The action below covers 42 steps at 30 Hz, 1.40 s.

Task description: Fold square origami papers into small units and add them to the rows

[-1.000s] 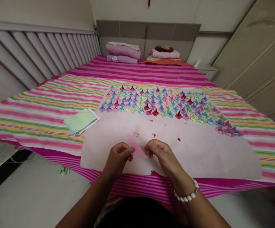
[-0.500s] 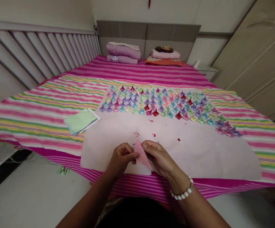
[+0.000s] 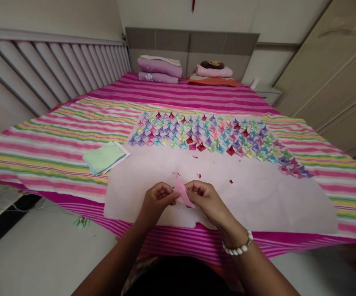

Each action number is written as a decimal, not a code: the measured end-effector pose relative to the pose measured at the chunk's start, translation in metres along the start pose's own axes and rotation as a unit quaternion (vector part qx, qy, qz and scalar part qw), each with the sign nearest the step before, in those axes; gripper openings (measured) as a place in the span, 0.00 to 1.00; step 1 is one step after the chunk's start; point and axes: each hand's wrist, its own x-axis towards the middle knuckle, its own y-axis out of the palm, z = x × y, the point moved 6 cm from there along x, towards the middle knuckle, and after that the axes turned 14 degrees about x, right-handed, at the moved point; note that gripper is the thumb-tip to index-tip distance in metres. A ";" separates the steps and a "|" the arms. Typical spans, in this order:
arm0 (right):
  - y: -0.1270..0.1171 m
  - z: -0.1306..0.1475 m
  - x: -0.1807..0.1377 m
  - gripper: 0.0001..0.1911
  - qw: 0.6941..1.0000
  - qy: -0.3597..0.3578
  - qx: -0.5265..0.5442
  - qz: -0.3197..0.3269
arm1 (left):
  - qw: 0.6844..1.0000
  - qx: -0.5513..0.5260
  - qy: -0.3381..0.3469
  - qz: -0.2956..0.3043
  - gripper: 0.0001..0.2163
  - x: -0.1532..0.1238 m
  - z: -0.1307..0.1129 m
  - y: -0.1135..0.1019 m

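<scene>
Between my two hands is a folded piece of pink paper (image 3: 182, 192), roughly triangular, held just above a large pale sheet (image 3: 258, 201). My left hand (image 3: 159, 199) pinches its left side between thumb and fingers. On the right side, my right hand (image 3: 203, 198), with a white beaded bracelet (image 3: 238, 248) at the wrist, grips the paper's edge. Beyond the hands, rows of small folded paper pieces (image 3: 198, 130) in many colours cover the far part of the sheet. Several tiny red scraps (image 3: 199, 176) lie between those rows and my hands.
A stack of square papers (image 3: 106, 157), green on top, lies to the left on the striped bedspread (image 3: 42, 144). Folded bedding (image 3: 159, 68) sits by the headboard (image 3: 171, 41). White railing (image 3: 57, 70) runs along the left. Green scraps (image 3: 81, 222) are on the floor.
The pink paper has turned and looks smaller, its lower corner pulled up and in. My right hand has shifted slightly with it; my left hand still pinches the left side.
</scene>
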 end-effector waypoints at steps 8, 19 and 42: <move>0.001 0.008 -0.002 0.06 0.961 -0.158 -0.213 -0.085 | 0.984 0.152 0.075 -0.061 0.07 -0.001 -0.014 0.000; 0.017 0.012 -0.010 0.07 0.882 -0.272 -0.374 -0.093 | 0.975 0.194 0.048 -0.095 0.02 -0.009 -0.028 0.008; -0.019 -0.002 0.008 0.06 0.981 -0.113 0.011 -0.156 | 0.974 0.176 0.142 -0.015 0.10 -0.004 -0.026 0.005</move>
